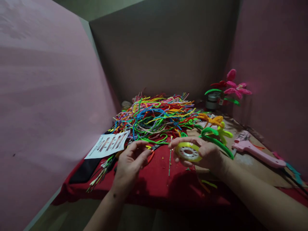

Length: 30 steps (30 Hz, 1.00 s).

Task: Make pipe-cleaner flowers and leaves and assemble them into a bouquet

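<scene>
My right hand point(204, 155) is closed around a roll of yellow tape point(189, 151), its flat side and pale core turned toward me. Beside it on the left, my left hand point(131, 162) hovers over the red cloth with thumb and forefinger brought near each other; what is between them, if anything, is too small to make out. Just past those fingertips are cutting pliers point(151, 156) with orange handles and dark jaws, partly hidden by the hand. Between my hands a thin green stem point(170, 163) with a small yellow tip lies on the cloth.
A big heap of coloured pipe cleaners point(156, 117) covers the back of the red cloth point(154, 186). At left are a printed sheet point(108, 146) and a dark flat object point(85, 171). On the right board lie a pink glue gun point(260, 152) and a yellow-green flower point(223, 133); pink flowers point(237, 88) stand behind.
</scene>
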Tool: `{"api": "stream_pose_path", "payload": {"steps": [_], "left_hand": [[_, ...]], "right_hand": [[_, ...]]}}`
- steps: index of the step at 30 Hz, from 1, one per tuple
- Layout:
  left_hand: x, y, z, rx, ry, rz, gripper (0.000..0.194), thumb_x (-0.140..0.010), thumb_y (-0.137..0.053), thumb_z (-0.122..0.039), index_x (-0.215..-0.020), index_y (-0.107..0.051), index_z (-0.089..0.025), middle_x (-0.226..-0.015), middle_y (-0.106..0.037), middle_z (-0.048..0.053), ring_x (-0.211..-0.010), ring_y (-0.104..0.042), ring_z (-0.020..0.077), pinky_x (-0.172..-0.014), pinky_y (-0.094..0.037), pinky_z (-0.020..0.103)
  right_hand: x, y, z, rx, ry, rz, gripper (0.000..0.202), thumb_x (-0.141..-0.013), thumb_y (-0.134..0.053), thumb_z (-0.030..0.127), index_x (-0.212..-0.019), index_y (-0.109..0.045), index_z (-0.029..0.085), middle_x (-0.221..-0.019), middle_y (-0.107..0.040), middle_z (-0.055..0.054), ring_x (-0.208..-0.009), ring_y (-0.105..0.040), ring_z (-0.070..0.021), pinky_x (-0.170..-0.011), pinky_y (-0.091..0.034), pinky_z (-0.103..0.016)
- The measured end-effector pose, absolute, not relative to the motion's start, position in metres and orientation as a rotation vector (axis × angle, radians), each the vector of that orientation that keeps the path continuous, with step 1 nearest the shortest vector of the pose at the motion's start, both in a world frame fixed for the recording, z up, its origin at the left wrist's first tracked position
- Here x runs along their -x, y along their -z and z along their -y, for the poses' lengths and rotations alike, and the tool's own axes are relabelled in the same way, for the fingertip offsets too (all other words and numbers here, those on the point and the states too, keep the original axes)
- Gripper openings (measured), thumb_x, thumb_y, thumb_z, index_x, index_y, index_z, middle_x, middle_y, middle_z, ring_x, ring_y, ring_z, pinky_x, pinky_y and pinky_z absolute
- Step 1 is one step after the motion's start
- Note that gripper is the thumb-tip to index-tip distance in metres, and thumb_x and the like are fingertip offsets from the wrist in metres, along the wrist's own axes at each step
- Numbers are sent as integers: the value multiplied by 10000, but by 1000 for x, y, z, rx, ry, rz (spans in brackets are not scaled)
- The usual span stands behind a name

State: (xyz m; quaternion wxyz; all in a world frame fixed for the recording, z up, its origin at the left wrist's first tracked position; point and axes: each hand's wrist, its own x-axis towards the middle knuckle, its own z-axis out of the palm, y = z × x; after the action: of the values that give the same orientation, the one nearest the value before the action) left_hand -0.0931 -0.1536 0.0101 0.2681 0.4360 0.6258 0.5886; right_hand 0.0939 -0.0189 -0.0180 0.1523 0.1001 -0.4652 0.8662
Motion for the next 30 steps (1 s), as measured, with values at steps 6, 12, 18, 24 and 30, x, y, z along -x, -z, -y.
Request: {"api": "stream_pose_path", "payload": {"steps": [6, 12, 18, 24, 30], "left_hand": [[56, -10, 146, -1264, -1519, -1553, 302, -684, -676, -251, -955, -569, -172, -780, -564, -1, -555, -483, 68, -497, -398, 184], [53, -1, 129, -1137, -1299, -1204, 417, -626, -726, -248, -982, -532, -152, -777, -544, -2, -483, -464, 48, -391, -358, 164], [63, 1, 126, -1028, -1405, -1258, 178, -719, -644, -293, -776, -575, -139, -541, -506, -32, -424, -441, 56, -387, -342, 160], [71, -8, 135, -1249, -1634, -1591, 84, -713, -642, -242, -722, -622, -161, -561, -534, -13, -482, -470, 92, -444, -371, 197], [66, 9, 139, -2013, -1635, -1739, 263, -780, -539, -129, -982, -662, -245, -937, -652, 61, -879, -581, 186, -819, -418, 284]], "right_hand": [[-94, 20, 21, -265, -2459, 1234, 605, -543, -711, 314, -1092, -580, 96, -913, -626, -125, -804, -586, -211, -481, -407, -214], [-93, 23, 21, -347, -2502, 1180, 596, -548, -696, 283, -1093, -568, 80, -962, -628, -137, -773, -585, -188, -507, -439, -222], [-94, 18, 20, -295, -2502, 1215, 594, -548, -690, 278, -1093, -565, 79, -954, -631, -139, -782, -595, -196, -482, -424, -207], [-93, 18, 21, -69, -2404, 1251, 535, -587, -653, 205, -1105, -573, 95, -1109, -587, -157, -816, -601, -194, -567, -471, -243], [-90, 19, 25, -11, -2380, 1196, 484, -633, -632, 161, -1111, -577, 104, -1051, -631, -138, -860, -596, -189, -671, -481, -281]]}}
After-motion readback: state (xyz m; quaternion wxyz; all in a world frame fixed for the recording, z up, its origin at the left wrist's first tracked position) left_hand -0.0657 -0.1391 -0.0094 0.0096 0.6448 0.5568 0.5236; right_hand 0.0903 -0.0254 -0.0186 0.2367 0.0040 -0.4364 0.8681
